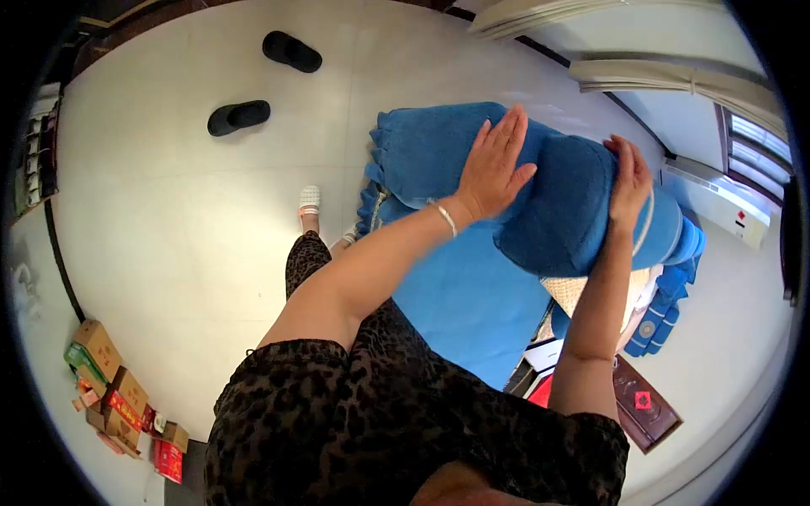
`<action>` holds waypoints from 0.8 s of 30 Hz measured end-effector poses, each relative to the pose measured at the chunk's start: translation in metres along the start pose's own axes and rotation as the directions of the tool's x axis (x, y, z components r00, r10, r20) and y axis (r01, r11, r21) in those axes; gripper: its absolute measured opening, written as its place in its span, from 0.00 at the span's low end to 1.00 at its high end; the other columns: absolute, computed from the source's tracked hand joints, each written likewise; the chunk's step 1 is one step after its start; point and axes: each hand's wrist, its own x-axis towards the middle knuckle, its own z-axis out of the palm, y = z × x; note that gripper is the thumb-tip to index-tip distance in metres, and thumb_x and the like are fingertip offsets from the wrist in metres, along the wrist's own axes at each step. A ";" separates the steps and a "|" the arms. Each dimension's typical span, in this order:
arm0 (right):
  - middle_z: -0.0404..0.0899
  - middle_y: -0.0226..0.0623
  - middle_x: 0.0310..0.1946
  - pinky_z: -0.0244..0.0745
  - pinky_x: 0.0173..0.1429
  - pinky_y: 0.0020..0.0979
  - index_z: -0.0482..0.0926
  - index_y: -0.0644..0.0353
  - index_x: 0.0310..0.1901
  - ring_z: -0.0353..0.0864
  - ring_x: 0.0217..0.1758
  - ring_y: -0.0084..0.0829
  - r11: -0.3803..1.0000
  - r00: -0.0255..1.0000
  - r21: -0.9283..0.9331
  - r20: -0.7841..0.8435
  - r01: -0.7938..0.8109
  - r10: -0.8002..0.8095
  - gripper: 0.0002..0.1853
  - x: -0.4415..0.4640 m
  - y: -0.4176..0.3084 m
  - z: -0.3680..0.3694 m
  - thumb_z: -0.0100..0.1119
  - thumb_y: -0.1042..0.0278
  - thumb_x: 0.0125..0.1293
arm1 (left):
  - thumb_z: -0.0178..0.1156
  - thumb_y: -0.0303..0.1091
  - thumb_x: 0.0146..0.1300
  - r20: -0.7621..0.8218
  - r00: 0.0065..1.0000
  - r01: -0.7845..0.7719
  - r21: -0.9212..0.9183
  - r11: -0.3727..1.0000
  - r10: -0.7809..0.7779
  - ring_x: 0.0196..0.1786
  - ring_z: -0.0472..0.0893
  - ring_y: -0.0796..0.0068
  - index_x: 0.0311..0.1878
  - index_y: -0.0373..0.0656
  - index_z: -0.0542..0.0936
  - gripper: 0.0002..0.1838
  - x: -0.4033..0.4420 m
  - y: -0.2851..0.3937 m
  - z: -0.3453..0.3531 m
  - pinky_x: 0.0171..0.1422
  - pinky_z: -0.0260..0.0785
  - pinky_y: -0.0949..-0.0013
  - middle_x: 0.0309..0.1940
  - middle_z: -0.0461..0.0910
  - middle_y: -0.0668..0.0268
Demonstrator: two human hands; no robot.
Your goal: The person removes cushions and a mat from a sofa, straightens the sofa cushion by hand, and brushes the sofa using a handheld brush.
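A plump dark blue cushion (574, 198) sits at the back of a blue-covered sofa. Its right edge is held by my right hand (630, 185), whose fingers bend over the top corner. My left hand (498, 169) is stretched flat with the thumb apart, just left of that cushion and over a second blue padded piece (430, 143) with a ruffled edge. Whether the left palm touches the fabric cannot be made out. A smooth blue seat cover (468, 295) spreads below my arms.
Right of the cushion are a woven beige mat (574, 295) and more blue covers (654, 329). A dark wooden piece with a red tag (643, 401) stands lower right. Black slippers (239, 118) lie on the pale floor; cartons (126, 392) stack at lower left. Curtains (658, 76) hang upper right.
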 end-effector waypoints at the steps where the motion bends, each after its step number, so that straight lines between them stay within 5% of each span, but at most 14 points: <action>1: 0.84 0.41 0.38 0.71 0.55 0.26 0.81 0.70 0.44 0.81 0.45 0.28 0.999 0.999 0.016 -0.023 0.035 -0.035 0.16 -0.001 0.002 -0.004 0.50 0.65 0.72 | 0.42 0.55 0.72 -0.027 0.999 0.015 -0.041 0.999 -0.016 0.78 0.44 0.52 0.76 0.39 0.44 0.40 0.001 0.005 -0.001 0.79 0.35 0.51 0.77 0.42 0.51; 3: 0.84 0.41 0.39 0.71 0.55 0.27 0.81 0.70 0.45 0.81 0.44 0.29 0.999 0.999 0.012 -0.012 0.036 -0.036 0.15 -0.002 0.002 -0.007 0.50 0.65 0.72 | 0.40 0.56 0.72 -0.158 0.987 0.014 -0.107 0.994 -0.031 0.78 0.44 0.54 0.76 0.40 0.43 0.40 -0.004 -0.007 0.008 0.79 0.35 0.52 0.77 0.42 0.53; 6: 0.83 0.42 0.38 0.71 0.57 0.28 0.81 0.70 0.46 0.81 0.45 0.30 0.996 1.000 -0.089 -0.005 -0.024 0.023 0.17 0.004 0.000 -0.005 0.49 0.63 0.72 | 0.43 0.47 0.72 -0.126 0.977 0.119 -0.342 0.932 -0.171 0.78 0.44 0.53 0.76 0.39 0.45 0.36 -0.017 -0.059 0.014 0.79 0.36 0.52 0.77 0.41 0.54; 9: 0.82 0.41 0.39 0.69 0.58 0.30 0.81 0.69 0.43 0.79 0.46 0.30 0.986 1.000 -0.164 0.025 0.012 -0.008 0.18 0.011 0.004 -0.008 0.48 0.61 0.71 | 0.44 0.41 0.71 -0.035 0.990 0.126 -0.244 0.961 -0.139 0.78 0.45 0.53 0.74 0.39 0.51 0.32 -0.052 -0.139 0.027 0.79 0.39 0.54 0.76 0.44 0.53; 10: 0.82 0.41 0.38 0.70 0.57 0.30 0.81 0.68 0.42 0.79 0.45 0.30 0.974 0.998 -0.220 0.046 0.053 -0.044 0.18 0.010 0.003 -0.008 0.47 0.61 0.71 | 0.44 0.37 0.70 0.049 0.908 0.406 -0.340 0.848 -0.415 0.77 0.48 0.53 0.73 0.40 0.56 0.30 -0.084 -0.196 0.046 0.79 0.42 0.56 0.75 0.51 0.51; 11: 0.81 0.40 0.38 0.69 0.56 0.30 0.81 0.68 0.41 0.79 0.44 0.30 0.972 1.000 -0.232 0.013 0.028 -0.026 0.18 0.005 0.006 -0.009 0.46 0.62 0.71 | 0.44 0.38 0.71 0.179 0.811 0.583 -0.158 0.797 -0.557 0.77 0.51 0.55 0.73 0.41 0.57 0.29 -0.138 -0.259 0.049 0.79 0.44 0.58 0.72 0.57 0.49; 12: 0.81 0.40 0.37 0.69 0.56 0.30 0.81 0.68 0.41 0.78 0.44 0.30 0.970 1.000 -0.242 -0.020 0.011 -0.016 0.18 0.002 0.008 -0.010 0.45 0.62 0.71 | 0.44 0.40 0.71 0.418 0.402 0.648 0.498 0.576 -0.815 0.76 0.54 0.54 0.73 0.40 0.59 0.29 -0.169 -0.293 0.026 0.78 0.47 0.58 0.71 0.60 0.49; 15: 0.80 0.39 0.36 0.69 0.55 0.30 0.80 0.68 0.40 0.77 0.43 0.31 0.953 0.998 -0.301 -0.055 0.025 -0.043 0.17 0.003 0.011 -0.014 0.44 0.64 0.70 | 0.43 0.42 0.72 -0.141 0.493 0.705 0.643 0.299 -0.858 0.73 0.58 0.48 0.66 0.35 0.68 0.26 -0.204 -0.335 0.003 0.75 0.50 0.55 0.67 0.65 0.47; 17: 0.79 0.39 0.37 0.69 0.55 0.31 0.79 0.68 0.41 0.77 0.43 0.32 0.908 0.995 -0.411 -0.022 0.081 -0.099 0.18 0.001 0.014 -0.016 0.43 0.63 0.69 | 0.38 0.53 0.73 0.006 0.594 0.795 0.146 0.588 -0.805 0.75 0.53 0.50 0.69 0.38 0.65 0.32 -0.151 -0.328 0.002 0.78 0.41 0.54 0.72 0.58 0.52; 18: 0.79 0.39 0.37 0.68 0.56 0.31 0.79 0.68 0.42 0.77 0.44 0.32 0.855 0.989 -0.502 0.016 0.134 -0.145 0.18 0.002 0.016 -0.020 0.43 0.61 0.68 | 0.40 0.51 0.72 -0.154 0.697 0.687 -0.133 0.714 -0.700 0.76 0.52 0.51 0.69 0.38 0.64 0.31 -0.106 -0.289 -0.005 0.78 0.40 0.55 0.73 0.57 0.52; 19: 0.78 0.40 0.38 0.68 0.56 0.32 0.79 0.68 0.43 0.76 0.44 0.33 0.811 0.971 -0.535 0.106 0.236 -0.213 0.21 0.002 0.015 -0.021 0.42 0.56 0.68 | 0.41 0.50 0.72 -0.236 0.835 0.470 -0.164 0.867 -0.497 0.76 0.52 0.52 0.69 0.38 0.63 0.31 -0.071 -0.247 -0.017 0.78 0.41 0.54 0.73 0.56 0.51; 20: 0.78 0.38 0.38 0.69 0.54 0.31 0.77 0.67 0.44 0.76 0.44 0.31 0.886 0.993 -0.451 0.003 0.105 -0.116 0.19 0.000 0.019 -0.024 0.48 0.57 0.66 | 0.43 0.49 0.72 -0.323 0.909 0.216 -0.173 0.961 -0.263 0.76 0.51 0.52 0.70 0.37 0.62 0.31 -0.051 -0.222 -0.017 0.78 0.42 0.54 0.73 0.56 0.51; 23: 0.78 0.40 0.40 0.69 0.55 0.33 0.76 0.66 0.46 0.76 0.46 0.32 0.927 0.999 -0.375 -0.024 0.017 -0.028 0.19 -0.007 0.021 -0.032 0.51 0.57 0.64 | 0.49 0.47 0.68 -0.138 0.963 0.206 -0.172 0.963 -0.231 0.75 0.54 0.50 0.71 0.45 0.62 0.31 -0.085 -0.250 0.068 0.76 0.45 0.49 0.72 0.58 0.52; 24: 0.79 0.41 0.41 0.70 0.55 0.33 0.75 0.66 0.47 0.76 0.46 0.32 0.944 0.998 -0.331 -0.056 -0.009 -0.010 0.20 -0.007 0.023 -0.036 0.51 0.57 0.64 | 0.49 0.50 0.68 0.038 0.852 0.521 -0.168 0.837 -0.523 0.76 0.53 0.51 0.71 0.45 0.62 0.32 -0.103 -0.282 0.067 0.77 0.44 0.50 0.73 0.56 0.52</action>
